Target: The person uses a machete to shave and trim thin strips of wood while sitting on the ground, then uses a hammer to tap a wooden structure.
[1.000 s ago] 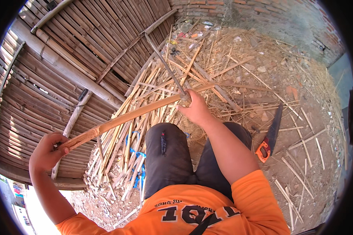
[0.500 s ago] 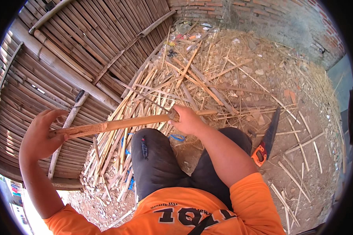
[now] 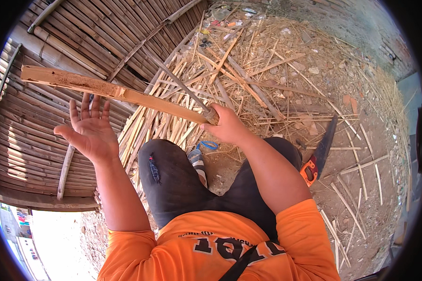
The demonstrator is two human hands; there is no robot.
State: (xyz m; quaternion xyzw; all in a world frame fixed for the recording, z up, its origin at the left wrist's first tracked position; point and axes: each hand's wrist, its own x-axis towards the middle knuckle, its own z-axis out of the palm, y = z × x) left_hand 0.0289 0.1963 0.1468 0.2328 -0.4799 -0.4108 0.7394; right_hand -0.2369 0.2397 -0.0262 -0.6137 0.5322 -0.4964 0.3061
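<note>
My right hand [image 3: 226, 123] is closed around the handle of a long, thin-bladed knife [image 3: 179, 84] and the end of a split bamboo slat [image 3: 145, 99]. The knife, seen nearly edge-on, points up and to the left. Out to the far left runs the slat, in the air above my knees, pale along its near half and darker, rough brown towards its free end. Just below the slat is my left hand [image 3: 94, 133], palm turned up, fingers spread, with nothing in it. The fingertips come close to the slat; whether they touch it I cannot tell.
An orange-handled handsaw [image 3: 320, 152] lies on the ground by my right knee. Many bamboo strips [image 3: 159, 117] are heaped ahead and to the left. A bamboo-pole wall [image 3: 28, 136] stands on the left, a brick wall [image 3: 342, 23] at the back. A blue loop [image 3: 208, 145] lies by my foot.
My left hand has let go of the slat, moved right and opened palm up. The slat's left end has swung up and away, still held in my right hand with the knife.
</note>
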